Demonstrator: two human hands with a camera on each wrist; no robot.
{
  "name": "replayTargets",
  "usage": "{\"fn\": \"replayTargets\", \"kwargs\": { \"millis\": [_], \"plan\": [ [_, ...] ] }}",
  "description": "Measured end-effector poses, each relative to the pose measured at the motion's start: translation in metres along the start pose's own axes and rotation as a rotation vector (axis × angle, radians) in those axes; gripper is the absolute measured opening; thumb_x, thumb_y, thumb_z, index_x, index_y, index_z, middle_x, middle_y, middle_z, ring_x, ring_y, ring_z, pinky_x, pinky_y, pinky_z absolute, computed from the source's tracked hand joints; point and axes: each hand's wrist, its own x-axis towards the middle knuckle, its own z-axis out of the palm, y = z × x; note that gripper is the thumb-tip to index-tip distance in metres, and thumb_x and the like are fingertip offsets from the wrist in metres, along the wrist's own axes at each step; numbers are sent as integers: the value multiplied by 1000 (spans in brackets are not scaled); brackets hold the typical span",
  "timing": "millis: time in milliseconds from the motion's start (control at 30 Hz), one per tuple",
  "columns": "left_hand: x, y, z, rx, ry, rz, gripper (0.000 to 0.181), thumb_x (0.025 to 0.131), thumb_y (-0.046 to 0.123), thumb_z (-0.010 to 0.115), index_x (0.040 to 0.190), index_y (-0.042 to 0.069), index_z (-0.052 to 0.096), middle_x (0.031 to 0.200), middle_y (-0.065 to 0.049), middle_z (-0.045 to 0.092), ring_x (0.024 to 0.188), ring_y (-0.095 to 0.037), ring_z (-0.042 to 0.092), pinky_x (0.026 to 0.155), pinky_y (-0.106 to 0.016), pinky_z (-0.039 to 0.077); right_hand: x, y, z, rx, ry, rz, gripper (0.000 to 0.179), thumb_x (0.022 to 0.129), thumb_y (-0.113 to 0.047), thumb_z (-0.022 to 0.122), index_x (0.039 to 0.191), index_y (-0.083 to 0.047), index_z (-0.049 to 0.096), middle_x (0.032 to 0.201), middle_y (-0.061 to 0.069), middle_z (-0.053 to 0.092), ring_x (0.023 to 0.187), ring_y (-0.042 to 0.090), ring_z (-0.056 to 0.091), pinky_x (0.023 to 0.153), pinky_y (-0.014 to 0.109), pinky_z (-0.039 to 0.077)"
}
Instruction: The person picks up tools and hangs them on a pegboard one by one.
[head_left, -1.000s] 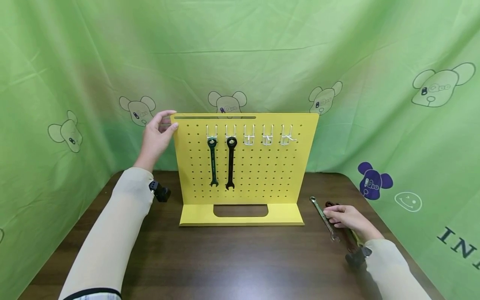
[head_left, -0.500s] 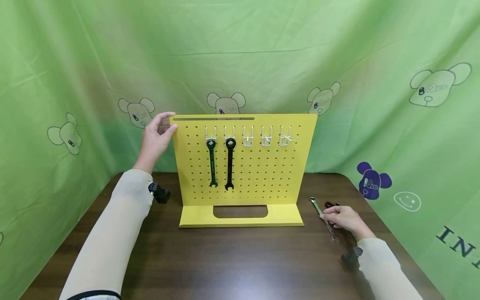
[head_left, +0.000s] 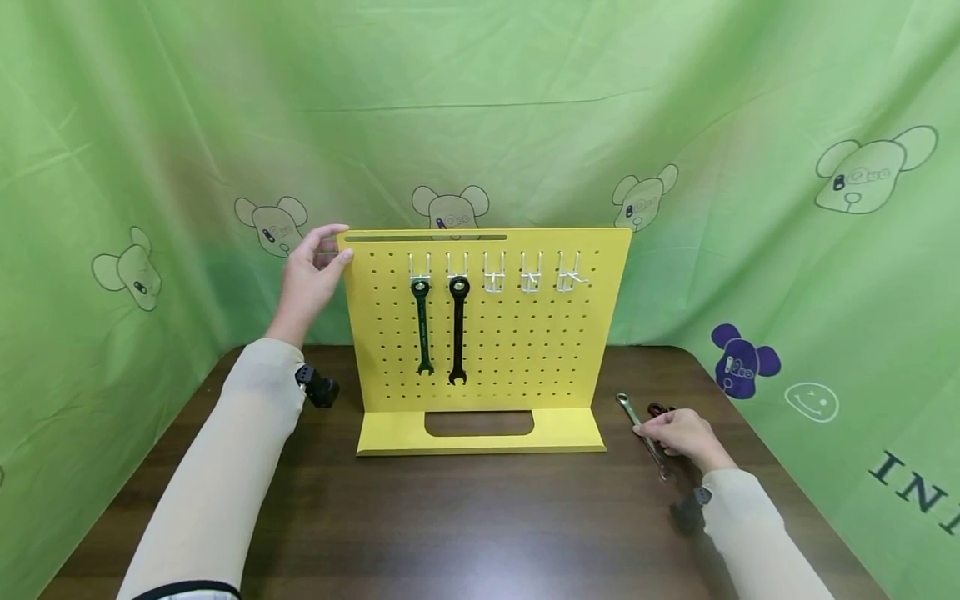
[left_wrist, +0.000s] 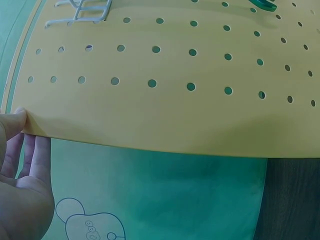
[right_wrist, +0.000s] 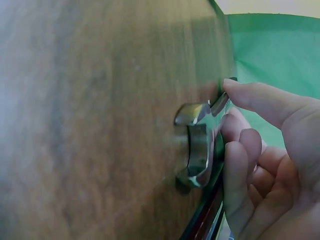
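Observation:
My left hand [head_left: 311, 279] grips the upper left corner of a yellow pegboard [head_left: 525, 367]. In the left wrist view, the thumb lies on its front, with other fingers [left_wrist: 41, 160] behind its edge. A silver combination wrench [head_left: 632, 414] lies on the table right of the board. My right hand [head_left: 686, 437] pinches its shaft between thumb and fingers; its open end [right_wrist: 192, 115] shows close up in the right wrist view. Partly hidden beneath that hand are darker wrenches [head_left: 658, 409]. A dark green wrench [head_left: 423, 329] and a black wrench [head_left: 458, 342] hang on the board.
To the right of the hanging wrenches, the board carries three bare white wire hooks [head_left: 531, 279]. It stands on a yellow base [head_left: 390, 433] with a cutout, on a dark wooden table [head_left: 450, 517]. A green curtain [head_left: 525, 125] surrounds the table.
My right hand has shifted slightly left, and its fingers have closed on the silver wrench. The left hand keeps its hold on the board. The head view has moved slightly.

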Motion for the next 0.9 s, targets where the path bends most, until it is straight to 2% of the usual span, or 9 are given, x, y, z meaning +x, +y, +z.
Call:
{"fn": "replayTargets", "kwargs": {
  "millis": [233,500,700,900],
  "plan": [
    [0,1,0,-9,0,3,38,100,13,63,138,14,58,119,-13,61,99,-19,58,87,-31,51,1,-1,0,20,-8,20,30,85,-30,79,84,-1,74,76,0,63,70,14,60,61,24,55],
    [0,2,0,-16,-3,-5,37,100,14,63,137,17,59,118,-11,61,98,-17,58,85,-29,51,1,-1,-3,52,-23,20,30,86,-30,77,84,0,73,71,-4,61,68,12,58,59,25,53],
    [1,0,1,-13,8,3,37,100,12,64,136,17,59,118,-11,62,97,-16,58,84,-28,51,0,-1,-4,42,-30,-1,31,88,-31,76,85,0,74,78,-4,64,71,11,62,63,27,54],
    [2,-3,1,-13,22,15,37,99,12,64,136,15,60,117,-11,62,95,-15,59,83,-26,50,1,1,-3,83,-50,-5,26,90,-27,74,85,-1,74,58,-11,47,56,8,47,55,26,43]
  ]
}}
